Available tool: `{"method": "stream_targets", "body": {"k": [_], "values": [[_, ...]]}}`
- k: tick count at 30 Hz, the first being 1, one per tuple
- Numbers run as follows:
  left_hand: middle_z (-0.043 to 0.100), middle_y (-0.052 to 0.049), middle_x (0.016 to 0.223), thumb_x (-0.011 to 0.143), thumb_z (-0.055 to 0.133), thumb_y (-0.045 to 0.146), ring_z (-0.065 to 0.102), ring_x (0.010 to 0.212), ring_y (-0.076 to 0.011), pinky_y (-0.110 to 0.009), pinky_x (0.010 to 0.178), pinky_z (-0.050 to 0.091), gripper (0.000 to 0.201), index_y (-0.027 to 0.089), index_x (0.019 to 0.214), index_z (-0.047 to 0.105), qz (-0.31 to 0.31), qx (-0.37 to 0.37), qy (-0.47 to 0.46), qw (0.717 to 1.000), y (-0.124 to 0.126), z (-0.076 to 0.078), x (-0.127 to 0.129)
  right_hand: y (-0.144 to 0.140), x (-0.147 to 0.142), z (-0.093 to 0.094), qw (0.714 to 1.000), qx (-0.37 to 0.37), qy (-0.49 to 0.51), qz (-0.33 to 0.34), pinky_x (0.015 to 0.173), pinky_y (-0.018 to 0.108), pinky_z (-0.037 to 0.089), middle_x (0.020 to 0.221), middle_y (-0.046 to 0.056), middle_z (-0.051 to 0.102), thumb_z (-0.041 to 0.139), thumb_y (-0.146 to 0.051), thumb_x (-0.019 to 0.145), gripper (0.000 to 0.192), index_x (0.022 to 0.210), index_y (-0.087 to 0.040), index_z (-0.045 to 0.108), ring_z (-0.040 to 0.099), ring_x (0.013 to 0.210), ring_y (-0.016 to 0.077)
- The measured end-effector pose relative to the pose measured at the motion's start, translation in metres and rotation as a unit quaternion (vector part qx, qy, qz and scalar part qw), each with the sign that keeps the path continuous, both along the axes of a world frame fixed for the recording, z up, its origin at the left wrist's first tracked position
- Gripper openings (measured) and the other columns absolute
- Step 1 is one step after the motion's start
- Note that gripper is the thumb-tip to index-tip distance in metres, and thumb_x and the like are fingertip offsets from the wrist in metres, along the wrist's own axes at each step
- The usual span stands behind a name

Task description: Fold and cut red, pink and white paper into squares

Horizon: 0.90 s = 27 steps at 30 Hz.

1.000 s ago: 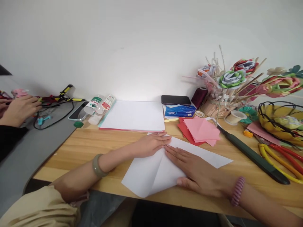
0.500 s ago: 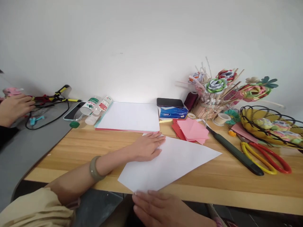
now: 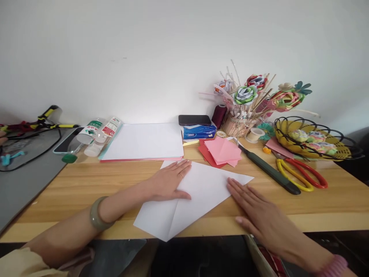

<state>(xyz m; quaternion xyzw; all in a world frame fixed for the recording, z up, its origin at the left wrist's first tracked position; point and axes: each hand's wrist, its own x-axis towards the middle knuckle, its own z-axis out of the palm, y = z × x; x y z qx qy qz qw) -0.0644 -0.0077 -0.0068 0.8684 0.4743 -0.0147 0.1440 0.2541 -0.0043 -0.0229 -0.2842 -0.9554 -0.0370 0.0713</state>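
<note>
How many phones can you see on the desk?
2. One dark phone lies on the blue tissue pack near the wall. Another phone lies at the left, partly hidden behind the bottles. More could be hidden.

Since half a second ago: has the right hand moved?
Yes. The right hand went from the white sheet's near corner up onto the table by its right edge.

A plain white wall rises behind the light wooden table; a grey curved-edged desk adjoins it at left.
</note>
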Motion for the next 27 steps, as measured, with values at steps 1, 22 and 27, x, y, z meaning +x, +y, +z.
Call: {"method": "stream_targets", "body": {"k": [1, 22, 27], "values": [[0.008, -0.016, 0.156, 0.082, 0.027, 0.078, 0.007, 0.145, -0.0277, -0.038, 0.116, 0.011, 0.101, 0.005, 0.149, 0.011, 0.001, -0.003, 0.003, 1.000, 0.000, 0.001, 0.000, 0.006, 0.011, 0.000, 1.000, 0.004, -0.001, -0.011, 0.107, 0.049, 0.034, 0.150, 0.012, 0.028, 0.042, -0.041, 0.092, 0.073, 0.150, -0.018, 0.004, 0.029, 0.136, 0.0244], [0.009, -0.015, 0.156, 0.086, 0.029, 0.074, 0.008, 0.145, -0.0269, -0.038, 0.117, 0.011, 0.094, 0.006, 0.149, 0.013, 0.005, 0.001, -0.012, 1.000, -0.001, -0.001, 0.000, 0.006, 0.023, 0.001, 0.984, 0.135, 0.058, -0.099, 0.105, 0.049, 0.036, 0.147, 0.018, 0.034, 0.034, -0.036, 0.095, 0.065, 0.150, -0.011, 0.010, 0.034, 0.134, 0.0261], [0.013, -0.014, 0.156, 0.095, 0.025, 0.059, 0.009, 0.145, -0.0232, -0.036, 0.117, 0.010, 0.075, 0.006, 0.148, 0.016, -0.004, 0.028, -0.007, 1.000, -0.002, -0.002, 0.000, -0.021, -0.024, -0.004, 0.995, 0.096, 0.039, -0.001, 0.103, 0.043, 0.040, 0.145, 0.015, 0.039, 0.043, -0.038, 0.092, 0.071, 0.149, -0.010, 0.012, 0.033, 0.135, 0.0224]]}}
